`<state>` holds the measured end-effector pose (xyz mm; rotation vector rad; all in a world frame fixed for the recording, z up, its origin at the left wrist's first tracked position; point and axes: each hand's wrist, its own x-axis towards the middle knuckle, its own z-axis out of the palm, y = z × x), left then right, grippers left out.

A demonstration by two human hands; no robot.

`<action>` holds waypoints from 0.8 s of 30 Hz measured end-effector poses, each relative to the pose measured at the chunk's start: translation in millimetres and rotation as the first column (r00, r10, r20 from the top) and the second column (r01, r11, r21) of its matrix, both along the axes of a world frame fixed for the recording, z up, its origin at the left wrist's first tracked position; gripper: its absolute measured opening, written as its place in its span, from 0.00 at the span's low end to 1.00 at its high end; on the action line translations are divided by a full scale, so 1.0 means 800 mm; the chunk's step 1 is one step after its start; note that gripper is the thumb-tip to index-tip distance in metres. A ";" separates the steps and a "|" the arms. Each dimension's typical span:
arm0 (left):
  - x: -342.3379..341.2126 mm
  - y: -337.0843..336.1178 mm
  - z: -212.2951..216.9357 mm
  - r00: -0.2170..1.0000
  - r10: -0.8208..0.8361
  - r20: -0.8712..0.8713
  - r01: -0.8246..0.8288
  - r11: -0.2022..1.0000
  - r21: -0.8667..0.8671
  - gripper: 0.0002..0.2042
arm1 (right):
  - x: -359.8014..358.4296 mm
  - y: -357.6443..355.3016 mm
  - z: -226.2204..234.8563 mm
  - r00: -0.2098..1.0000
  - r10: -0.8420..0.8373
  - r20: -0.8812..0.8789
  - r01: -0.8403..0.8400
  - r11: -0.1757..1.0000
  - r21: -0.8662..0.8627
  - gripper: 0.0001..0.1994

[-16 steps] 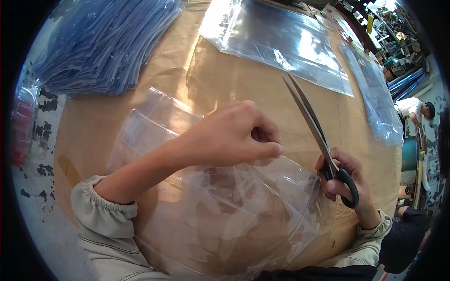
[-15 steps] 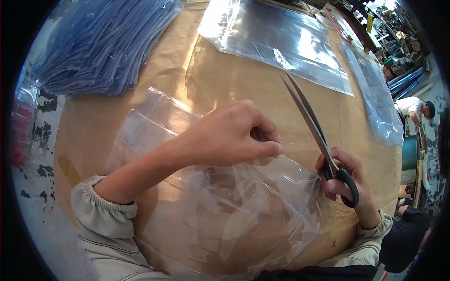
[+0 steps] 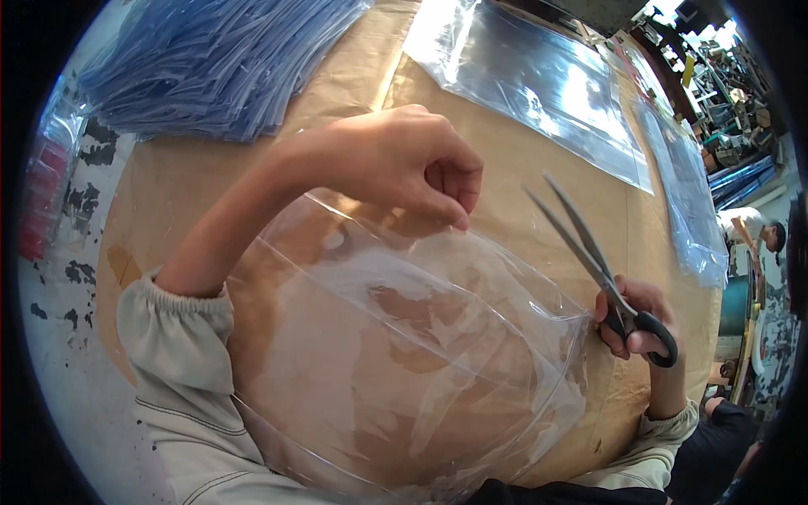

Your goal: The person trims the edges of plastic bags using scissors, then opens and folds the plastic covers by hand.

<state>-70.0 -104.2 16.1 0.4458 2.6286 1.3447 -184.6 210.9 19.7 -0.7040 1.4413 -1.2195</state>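
Observation:
A large clear plastic bag [image 3: 362, 370] lies spread in front of me, wrinkled and shiny, with seams along its edges. My left hand [image 3: 404, 160] is raised over its far side, closed in a pinch, and the film's edge runs up to the fingertips. On the right, my right hand [image 3: 638, 311] is closed around scissors [image 3: 589, 252] with black handles. Their long steel blades point away from me, parted and with no film between them. The bag's right corner reaches the fingers of my right hand; whether they also grip it I cannot tell.
A thick stack of bluish clear bags [image 3: 227, 67] sits at the far left. Flat clear sheets [image 3: 539, 84] lie at the back, and more film [image 3: 686, 202] along the right edge of the brown-covered table [image 3: 168, 210]. Another person [image 3: 749, 227] bends over at far right.
My left hand has moved up and away from me, drawing the far edge of the bag with it. The scissor blades have parted wider, and the right hand appears slightly lower and farther right.

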 end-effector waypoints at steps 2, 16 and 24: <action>0.001 -0.003 -0.003 0.995 0.021 0.095 -0.022 1.000 0.000 0.07 | -0.008 0.001 0.002 0.998 0.030 -0.062 -0.028 0.999 0.035 0.21; 0.000 0.022 -0.020 0.995 0.044 -0.091 -0.041 0.999 0.030 0.07 | -0.025 0.013 0.017 0.916 0.254 -0.311 -0.166 0.945 0.282 0.17; -0.001 0.019 -0.021 0.996 0.087 0.011 -0.088 0.986 0.141 0.07 | -0.022 0.003 0.013 0.929 0.228 -0.292 -0.151 0.952 0.265 0.18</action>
